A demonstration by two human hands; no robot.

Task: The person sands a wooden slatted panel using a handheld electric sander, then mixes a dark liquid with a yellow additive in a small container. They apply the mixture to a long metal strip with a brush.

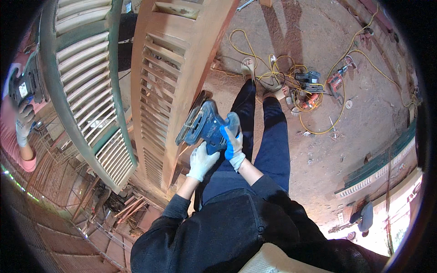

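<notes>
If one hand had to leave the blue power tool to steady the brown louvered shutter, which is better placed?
Probably the left hand: it holds the blue power tool on the side nearer the brown louvered shutter. The right hand grips it farther right, away from the shutter.

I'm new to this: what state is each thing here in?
Left hand: gloved, closed on the blue sander
Right hand: gloved, also gripping it
Blue sander: held; can't tell if running
Brown shutter: slats slanted, gaps showing
Green-framed shutter: slats pale
Yellow cord: loosely looped on the floor
Red power tool: lying unheld
</notes>
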